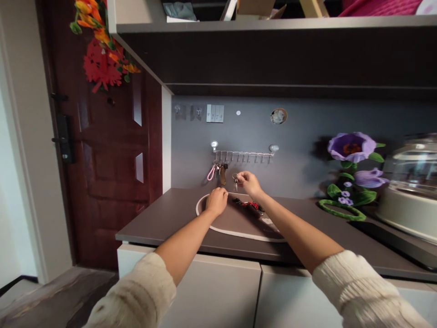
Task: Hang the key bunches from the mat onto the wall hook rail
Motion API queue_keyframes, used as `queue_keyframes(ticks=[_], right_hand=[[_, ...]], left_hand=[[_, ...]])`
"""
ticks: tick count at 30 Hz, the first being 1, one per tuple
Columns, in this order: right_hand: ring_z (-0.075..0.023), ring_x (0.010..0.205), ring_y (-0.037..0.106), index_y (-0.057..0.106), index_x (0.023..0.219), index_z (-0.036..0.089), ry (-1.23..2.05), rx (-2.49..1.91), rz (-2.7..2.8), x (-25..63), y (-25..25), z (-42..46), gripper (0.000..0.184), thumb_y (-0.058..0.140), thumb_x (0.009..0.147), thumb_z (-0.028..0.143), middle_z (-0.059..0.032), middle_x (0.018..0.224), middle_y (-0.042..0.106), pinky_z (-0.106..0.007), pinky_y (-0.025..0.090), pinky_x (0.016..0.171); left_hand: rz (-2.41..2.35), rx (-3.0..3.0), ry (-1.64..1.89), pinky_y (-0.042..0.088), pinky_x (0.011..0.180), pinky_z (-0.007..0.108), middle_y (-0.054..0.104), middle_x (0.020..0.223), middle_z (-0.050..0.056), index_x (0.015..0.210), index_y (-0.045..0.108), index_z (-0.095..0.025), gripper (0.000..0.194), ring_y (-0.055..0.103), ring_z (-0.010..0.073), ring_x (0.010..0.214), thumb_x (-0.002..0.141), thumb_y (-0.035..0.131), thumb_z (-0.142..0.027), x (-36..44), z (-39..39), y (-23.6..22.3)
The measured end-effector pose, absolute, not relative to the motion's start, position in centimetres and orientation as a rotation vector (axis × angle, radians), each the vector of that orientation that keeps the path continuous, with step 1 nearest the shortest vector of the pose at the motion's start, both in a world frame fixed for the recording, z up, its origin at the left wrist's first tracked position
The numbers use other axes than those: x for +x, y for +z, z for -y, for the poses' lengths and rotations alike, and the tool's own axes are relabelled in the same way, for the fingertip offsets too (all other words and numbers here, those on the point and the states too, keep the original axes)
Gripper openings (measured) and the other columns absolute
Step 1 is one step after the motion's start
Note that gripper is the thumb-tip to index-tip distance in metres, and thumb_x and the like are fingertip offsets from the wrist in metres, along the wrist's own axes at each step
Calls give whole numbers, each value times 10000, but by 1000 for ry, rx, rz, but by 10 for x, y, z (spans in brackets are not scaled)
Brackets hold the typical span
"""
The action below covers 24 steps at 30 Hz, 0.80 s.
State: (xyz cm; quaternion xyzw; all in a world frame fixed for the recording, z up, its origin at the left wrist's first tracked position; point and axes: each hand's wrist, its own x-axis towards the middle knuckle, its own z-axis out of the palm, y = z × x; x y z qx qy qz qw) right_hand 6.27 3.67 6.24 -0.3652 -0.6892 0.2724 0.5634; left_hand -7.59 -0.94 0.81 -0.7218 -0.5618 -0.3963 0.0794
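Observation:
My right hand [250, 183] pinches a key ring with keys [235, 183] in front of the wall, below a metal hook rail [244, 154]. Curled over the back left of an oval mat [205, 200], my left hand [217, 200] has its fingers bent; whether they hold anything is hidden. From the rail's left hooks hang several keys, with a pink strap [211, 172] and a brown key fob [223, 175] among them. A red and black bunch [251, 206] lies on the mat beneath my right forearm.
Purple artificial flowers [351, 148] and a clear-domed white appliance [409, 191] stand at the right of the dark counter [153, 218]. A shelf [273, 54] overhangs the counter. On the left is a dark red door [112, 182] with orange and red decorations [102, 59].

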Motion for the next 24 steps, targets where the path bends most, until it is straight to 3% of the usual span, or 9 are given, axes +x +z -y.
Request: queue_keyframes(ticks=[13, 19, 24], right_hand=[[-90, 513, 517, 558, 643, 137, 446, -1049, 1413, 34, 112, -87, 121, 446, 680, 165, -4, 574, 564, -231, 447, 577], [-125, 560, 554, 591, 594, 125, 316, -1131, 1338, 26, 117, -109, 143, 475, 671, 157, -35, 535, 571, -224, 447, 588], [-130, 557, 560, 618, 669, 115, 364, -1137, 1320, 24, 112, -117, 140, 490, 684, 169, -44, 520, 561, -215, 452, 552]], left_hand=[[1768, -2162, -1143, 391, 782, 286, 617, 896, 77, 819, 603, -177, 247, 555, 180, 874, 841, 361, -225, -73, 12, 10], [1788, -2178, -1148, 390, 794, 295, 615, 903, 88, 822, 605, -171, 251, 551, 188, 883, 840, 359, -221, -73, 11, 10], [1782, -2174, -1141, 394, 787, 301, 613, 892, 88, 814, 607, -176, 260, 552, 191, 879, 841, 355, -231, -72, 8, 9]])
